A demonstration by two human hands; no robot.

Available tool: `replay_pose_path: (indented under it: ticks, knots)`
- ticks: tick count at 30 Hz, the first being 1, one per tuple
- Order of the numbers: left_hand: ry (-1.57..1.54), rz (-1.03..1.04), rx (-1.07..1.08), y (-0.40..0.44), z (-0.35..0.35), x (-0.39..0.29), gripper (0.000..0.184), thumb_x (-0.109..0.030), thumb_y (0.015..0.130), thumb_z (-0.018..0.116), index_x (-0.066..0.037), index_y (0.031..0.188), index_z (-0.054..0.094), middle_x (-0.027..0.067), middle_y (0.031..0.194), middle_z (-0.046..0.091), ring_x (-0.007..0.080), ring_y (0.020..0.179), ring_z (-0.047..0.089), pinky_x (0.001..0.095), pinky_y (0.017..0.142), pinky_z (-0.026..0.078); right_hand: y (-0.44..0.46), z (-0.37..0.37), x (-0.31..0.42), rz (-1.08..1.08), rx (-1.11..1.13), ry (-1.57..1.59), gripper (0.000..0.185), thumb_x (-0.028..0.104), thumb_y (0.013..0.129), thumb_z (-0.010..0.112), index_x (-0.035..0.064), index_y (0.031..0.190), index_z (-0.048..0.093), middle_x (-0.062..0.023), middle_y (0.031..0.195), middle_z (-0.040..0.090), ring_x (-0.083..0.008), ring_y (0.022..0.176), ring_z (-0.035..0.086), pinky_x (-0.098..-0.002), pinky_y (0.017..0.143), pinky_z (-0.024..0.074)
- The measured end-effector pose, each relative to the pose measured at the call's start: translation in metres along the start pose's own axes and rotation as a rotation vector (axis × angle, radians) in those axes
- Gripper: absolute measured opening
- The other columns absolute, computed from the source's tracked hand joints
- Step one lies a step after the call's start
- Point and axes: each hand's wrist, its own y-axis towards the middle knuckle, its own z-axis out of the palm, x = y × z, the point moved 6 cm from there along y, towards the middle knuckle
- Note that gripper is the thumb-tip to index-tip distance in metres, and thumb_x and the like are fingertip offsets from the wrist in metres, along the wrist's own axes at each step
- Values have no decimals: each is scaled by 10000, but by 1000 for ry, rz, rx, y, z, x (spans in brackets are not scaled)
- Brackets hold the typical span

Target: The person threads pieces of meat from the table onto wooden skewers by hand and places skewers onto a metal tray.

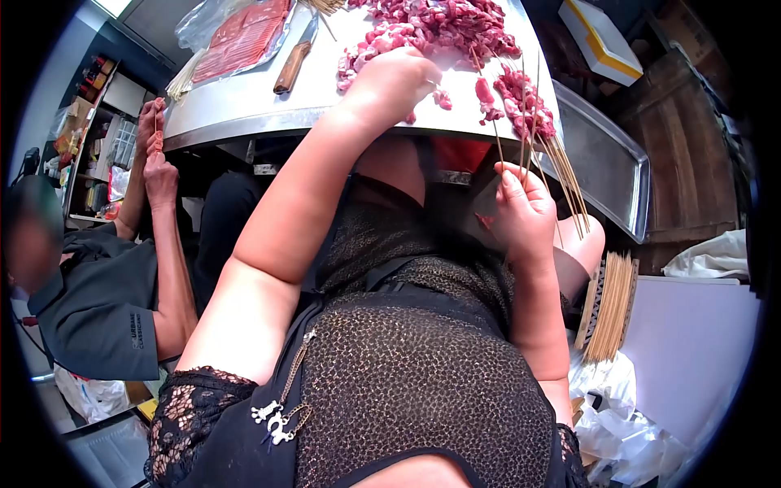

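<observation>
My left hand (394, 81) reaches over the white table at the near side of a heap of raw meat pieces (464, 28). Its fingers are curled and partly blurred, so what they pinch is unclear. A small piece of meat (442, 98) lies by the fingertips. Off the table edge, my right hand (527, 210) is closed around several thin bamboo skewers (529, 130) that point away from me. Meat chunks (486, 99) are threaded on one of them. Just beyond lies a cluster of skewered meat (525, 102), with bare skewer ends (569, 183) sticking out over the edge.
A knife with a wooden handle (293, 67) and a bag of packed meat strips (244, 37) lie on the table (317, 110). Right are a metal tray (606, 163) and a holder of skewers (612, 309). At left another person's hands (159, 163) hold a meat skewer.
</observation>
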Motion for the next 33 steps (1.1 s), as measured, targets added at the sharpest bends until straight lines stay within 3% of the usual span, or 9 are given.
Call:
replay_pose_path:
  ticks: [5, 7, 13, 17, 23, 26, 29, 32, 33]
  knots:
    - [250, 383, -27, 19, 20, -22, 171, -85, 786, 625, -92, 939, 702, 80, 879, 649, 272, 880, 618, 355, 767, 502, -5, -1, 3, 4, -20, -11, 161, 149, 940, 551, 49, 1047, 618, 56, 698, 526, 7, 487, 365, -141, 423, 264]
    - [409, 131, 324, 27, 34, 0, 142, -143, 769, 661, -93, 897, 700, 93, 891, 649, 277, 852, 627, 370, 754, 499, -7, -5, 7, -11, -26, -15, 159, 146, 940, 550, 49, 1046, 619, 57, 698, 527, 7, 489, 366, -140, 424, 263]
    - [289, -51, 228, 11, -17, 11, 97, -114, 739, 666, -75, 827, 669, 89, 793, 653, 234, 755, 639, 336, 682, 494, -10, -14, 1, 5, -37, 5, 162, 148, 940, 550, 49, 1049, 619, 57, 697, 526, 8, 498, 374, -139, 432, 271]
    - [265, -24, 99, 6, -29, 21, 189, -59, 761, 639, -105, 936, 694, 93, 851, 671, 220, 792, 653, 321, 722, 511, -6, -12, 0, 1, -12, 18, 162, 149, 940, 550, 49, 1048, 618, 58, 698, 527, 8, 502, 378, -139, 435, 275]
    - [463, -137, 174, 35, 3, 23, 191, -153, 774, 621, -158, 948, 702, 82, 858, 673, 250, 840, 643, 360, 759, 505, -5, -9, 4, -22, -9, -5, 162, 148, 940, 551, 46, 1047, 616, 57, 697, 529, 6, 503, 384, -136, 439, 282]
    - [610, -23, 60, 38, 10, 21, 147, -168, 777, 599, -165, 874, 709, 71, 802, 681, 222, 786, 661, 355, 728, 517, -9, -8, 7, -24, -19, -12, 163, 145, 940, 548, 42, 1047, 615, 54, 696, 529, 4, 501, 384, -134, 442, 283]
    - [326, -154, 128, 38, 0, 32, 219, -239, 736, 668, -140, 926, 711, 84, 820, 686, 222, 780, 660, 332, 724, 516, -11, -12, 6, -9, -24, -25, 165, 141, 940, 546, 36, 1047, 613, 52, 695, 528, 2, 503, 383, -135, 445, 284]
    - [-483, -266, -20, 33, -11, 41, 175, -189, 805, 686, -91, 949, 702, 28, 771, 678, 85, 653, 623, 240, 580, 502, -11, -9, 1, 27, -13, -14, 167, 138, 940, 544, 30, 1049, 612, 50, 695, 527, 0, 508, 384, -137, 447, 284]
    - [-637, -425, -36, 25, -10, 44, 152, -138, 868, 630, -59, 987, 682, 31, 806, 675, 79, 671, 629, 205, 546, 501, -11, -5, -1, 46, 4, 9, 169, 138, 940, 544, 28, 1050, 611, 49, 695, 526, 0, 510, 384, -139, 447, 284]
